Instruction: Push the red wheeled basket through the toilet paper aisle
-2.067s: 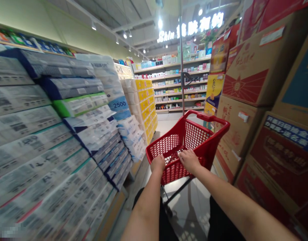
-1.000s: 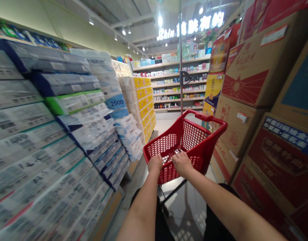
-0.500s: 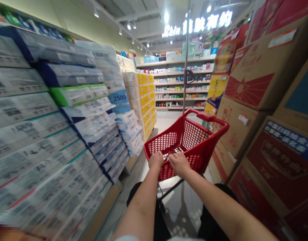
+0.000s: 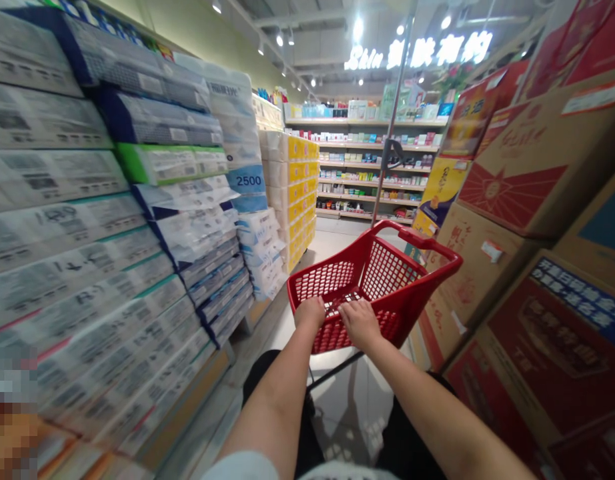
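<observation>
A red plastic shopping cart (image 4: 387, 267) with a mesh basket stands in the aisle in front of me. Both hands rest side by side on its near rim. My left hand (image 4: 310, 312) is closed over the rim. Beside it my right hand (image 4: 358, 322) grips the same rim, fingers curled over the edge. The basket looks empty. The cart's far handle (image 4: 421, 241) points down the aisle.
Stacked packs of tissue and paper rolls (image 4: 137, 220) line the left side, with yellow packs (image 4: 297, 180) further on. Large cardboard cartons (image 4: 532, 173) are piled along the right. A metal pole (image 4: 390, 143) and stocked shelves (image 4: 357, 167) stand at the aisle's end.
The view has tilted and moved forward down the aisle with the cart. Both hands stay on the cart's rim, a little closer together than before.
</observation>
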`<state>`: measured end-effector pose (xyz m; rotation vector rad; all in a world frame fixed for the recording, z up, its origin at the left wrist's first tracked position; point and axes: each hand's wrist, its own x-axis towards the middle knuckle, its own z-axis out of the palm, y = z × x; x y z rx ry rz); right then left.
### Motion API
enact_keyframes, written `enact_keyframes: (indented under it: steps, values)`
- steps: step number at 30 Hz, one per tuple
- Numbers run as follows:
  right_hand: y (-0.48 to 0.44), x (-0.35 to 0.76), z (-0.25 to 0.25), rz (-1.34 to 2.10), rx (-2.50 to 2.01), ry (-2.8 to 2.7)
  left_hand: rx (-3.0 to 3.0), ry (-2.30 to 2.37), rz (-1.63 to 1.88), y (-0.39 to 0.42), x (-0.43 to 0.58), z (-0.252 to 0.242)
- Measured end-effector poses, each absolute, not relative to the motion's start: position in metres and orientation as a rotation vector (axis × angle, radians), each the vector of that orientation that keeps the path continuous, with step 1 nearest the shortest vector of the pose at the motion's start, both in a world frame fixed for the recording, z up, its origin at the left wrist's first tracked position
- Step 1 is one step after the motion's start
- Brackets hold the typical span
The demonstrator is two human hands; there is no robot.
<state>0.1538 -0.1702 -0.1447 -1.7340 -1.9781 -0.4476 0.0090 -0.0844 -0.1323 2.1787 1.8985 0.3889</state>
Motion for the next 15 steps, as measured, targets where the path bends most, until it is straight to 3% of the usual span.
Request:
enact_keyframes:
  steps: [5, 10, 15]
  values:
    - [-0.163, 0.133, -0.15, -0.262, -1.628, -2.08, 2.244, 1.786, 0.391, -0.094, 0.006, -0.127]
    - [-0.146, 0.14, -0.146, 0.093, -1.739, -1.806, 2.494, 1.254, 0.402, -0.105, 0.003, -0.122]
    - [-0.144, 0.17, -0.137, 0.044, -1.784, -1.884, 2.561, 1.166, 0.225, -0.107, 0.003, -0.123]
